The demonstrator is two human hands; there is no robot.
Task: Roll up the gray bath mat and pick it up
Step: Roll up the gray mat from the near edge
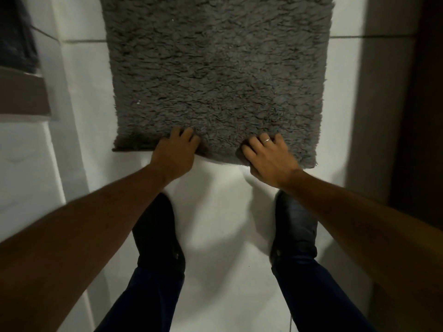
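While the gray bath mat (215,75) lies flat on the white floor (220,212), its near edge is pinched by left hand (176,152) & right hand (268,155), fingers curled over the pile. Rolling is best started tight, w/ both hands kept level.

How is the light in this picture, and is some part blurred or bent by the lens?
Head view: dim overall, brightest on the white floor between the shoes, where the arms cast soft shadows; the right side is nearly black; the forearms are slightly blurred; the wide lens bows the gray bath mat, so its sides lean inward; no glare.
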